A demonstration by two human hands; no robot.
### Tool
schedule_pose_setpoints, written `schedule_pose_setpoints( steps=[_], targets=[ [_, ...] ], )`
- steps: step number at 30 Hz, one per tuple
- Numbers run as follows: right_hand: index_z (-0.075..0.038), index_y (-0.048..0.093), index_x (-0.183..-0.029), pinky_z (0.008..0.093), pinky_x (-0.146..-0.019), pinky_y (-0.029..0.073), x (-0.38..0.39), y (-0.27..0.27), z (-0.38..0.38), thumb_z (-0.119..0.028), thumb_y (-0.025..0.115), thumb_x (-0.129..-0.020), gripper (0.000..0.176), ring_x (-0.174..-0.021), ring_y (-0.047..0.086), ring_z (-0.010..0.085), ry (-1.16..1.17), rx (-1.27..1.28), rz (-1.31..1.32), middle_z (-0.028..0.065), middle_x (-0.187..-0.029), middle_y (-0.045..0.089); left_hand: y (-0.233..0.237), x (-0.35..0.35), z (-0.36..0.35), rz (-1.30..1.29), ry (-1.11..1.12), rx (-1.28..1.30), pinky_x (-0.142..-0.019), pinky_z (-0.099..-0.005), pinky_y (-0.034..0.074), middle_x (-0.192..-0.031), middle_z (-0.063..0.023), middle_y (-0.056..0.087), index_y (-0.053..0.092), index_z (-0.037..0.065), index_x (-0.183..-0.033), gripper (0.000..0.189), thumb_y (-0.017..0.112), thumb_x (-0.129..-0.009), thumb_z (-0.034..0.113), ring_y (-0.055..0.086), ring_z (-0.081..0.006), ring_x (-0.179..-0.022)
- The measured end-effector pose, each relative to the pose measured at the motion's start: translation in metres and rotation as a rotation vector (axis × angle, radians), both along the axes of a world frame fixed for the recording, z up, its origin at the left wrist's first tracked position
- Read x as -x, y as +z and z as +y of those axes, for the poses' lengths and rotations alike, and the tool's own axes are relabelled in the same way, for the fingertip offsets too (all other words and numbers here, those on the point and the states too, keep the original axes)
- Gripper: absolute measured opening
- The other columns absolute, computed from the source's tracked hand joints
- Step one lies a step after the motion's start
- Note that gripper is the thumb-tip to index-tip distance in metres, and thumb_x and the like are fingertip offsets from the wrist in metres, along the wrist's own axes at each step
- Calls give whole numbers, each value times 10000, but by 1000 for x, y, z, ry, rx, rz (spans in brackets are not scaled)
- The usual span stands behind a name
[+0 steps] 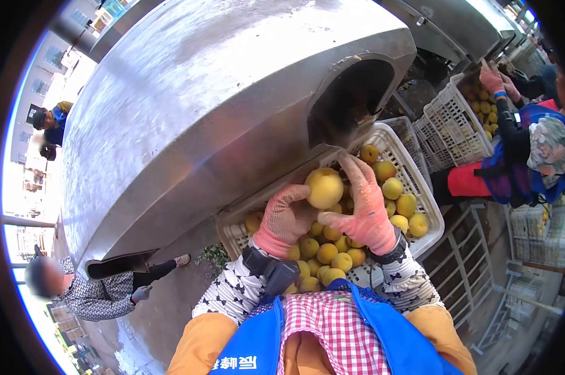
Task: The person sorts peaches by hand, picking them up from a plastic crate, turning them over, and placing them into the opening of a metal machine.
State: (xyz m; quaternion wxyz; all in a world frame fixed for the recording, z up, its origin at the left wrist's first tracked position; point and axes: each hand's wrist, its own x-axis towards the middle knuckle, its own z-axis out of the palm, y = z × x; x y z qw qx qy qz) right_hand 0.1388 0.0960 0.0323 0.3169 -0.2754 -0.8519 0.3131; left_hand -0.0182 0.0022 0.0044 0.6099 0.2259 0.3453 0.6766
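Observation:
A yellow peach (324,188) is held up over a white crate (433,215) of similar peaches. My left hand (286,220), in a pink knit glove, is closed on its left side, with fingertips against the fruit. My right hand (368,209), gloved the same way, is close at its right side, thumb and fingers spread apart in a C shape. Below both hands, loose peaches (327,253) in yellow and orange tones fill the crate.
A large metal machine housing (232,100) with a dark opening (351,94) stands right behind the crate. At right, a co-worker (532,150) reaches into another crate (452,128) of peaches. Further people (101,294) stand at left. A white metal rack (464,262) is at lower right.

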Motion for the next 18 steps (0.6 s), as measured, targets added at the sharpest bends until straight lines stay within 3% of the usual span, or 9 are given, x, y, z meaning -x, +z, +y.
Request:
schedule_pose_setpoints(
  steps=[1,2,5,7,11,13,14,16,18],
  targets=[
    [-31,523,-1372,457,-1033,441,-6,-2,7,-307,842,-658,829,-1207,512,420,77,142,90,230,-1332,514,9,1,2,-507,-63,-71,-1133,-406,372,-1417,-155,508,418,-25,-1422,573,480,-853,-1,508,-278,-1272],
    [-32,542,-1354,455,-1035,439,-10,-4,10,-315,845,-644,822,-1204,514,410,152,286,177,233,-1336,511,11,-1,3,-512,-63,-72,-1133,-406,372,-1417,-155,508,418,-25,-1422,573,480,-853,-1,508,-278,-1272],
    [-29,579,-1308,470,-1022,446,-3,4,4,-348,851,-634,794,-1164,541,408,72,41,58,226,-1286,556,10,-7,12,-113,-4,-139,-1141,-414,365,-1414,-159,508,394,-27,-1439,622,407,-817,-37,479,-292,-1305],
    [-18,603,-1252,453,-988,470,3,7,2,-344,850,-646,731,-1110,575,397,10,-7,31,215,-1217,599,0,-9,19,291,154,-40,-1115,-357,398,-1392,-165,529,479,-45,-1350,489,555,-867,-50,555,-250,-1246],
    [2,597,-1207,426,-870,523,29,0,37,-332,842,-683,669,-1008,608,383,-272,-110,34,209,-1125,596,-25,-8,11,274,95,30,-1094,-353,414,-1408,-162,516,504,-39,-1329,453,551,-879,-66,555,-254,-1242],
    [0,541,-1279,444,-825,534,48,-28,70,-341,836,-707,728,-995,601,400,-380,-298,8,225,-1135,571,-73,-4,-5,642,60,-34,-1128,-388,376,-1359,-129,547,488,9,-1376,401,479,-1003,156,495,-240,-1297],
    [0,541,-1279,444,-825,534,53,-25,73,-341,836,-707,728,-995,601,400,-381,-302,8,225,-1135,571,-83,-2,-13,641,59,-37,-1128,-388,376,-1359,-129,547,488,9,-1376,401,479,-1003,156,495,-240,-1297],
    [37,512,-1303,440,-943,492,63,-17,75,-357,810,-765,730,-1116,552,427,-372,-144,-157,264,-1228,560,-96,6,-27,144,57,356,-1087,-399,414,-1354,-113,556,522,32,-1364,434,565,-979,226,533,-213,-1256],
    [32,480,-1345,452,-983,471,62,-17,77,-370,780,-789,749,-1138,540,441,-302,-110,-158,287,-1285,519,-108,9,-42,216,41,370,-1074,-401,413,-1358,-133,553,530,25,-1338,449,585,-961,263,524,-231,-1261]
  ],
)
